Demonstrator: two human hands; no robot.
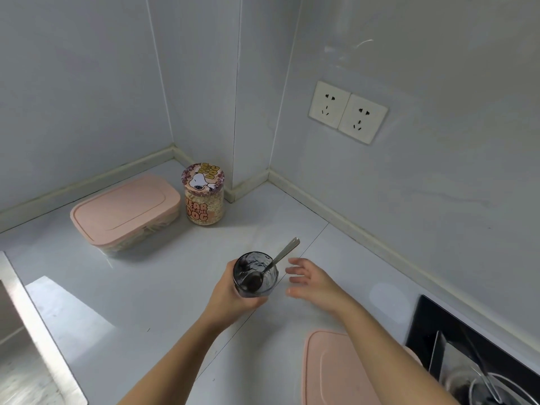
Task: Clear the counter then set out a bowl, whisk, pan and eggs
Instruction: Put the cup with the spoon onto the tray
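fingers of the left hand [230, 299] curl round a dark glass [244, 266] with a spoon [282, 254] standing in it, over the counter [175, 287]; whether it rests there is unclear. right hand [312, 280] spreads loose just beside the glass, holding nothing. its forearm hides part of a pink-lidded box [327, 372], cut off at the bottom edge.
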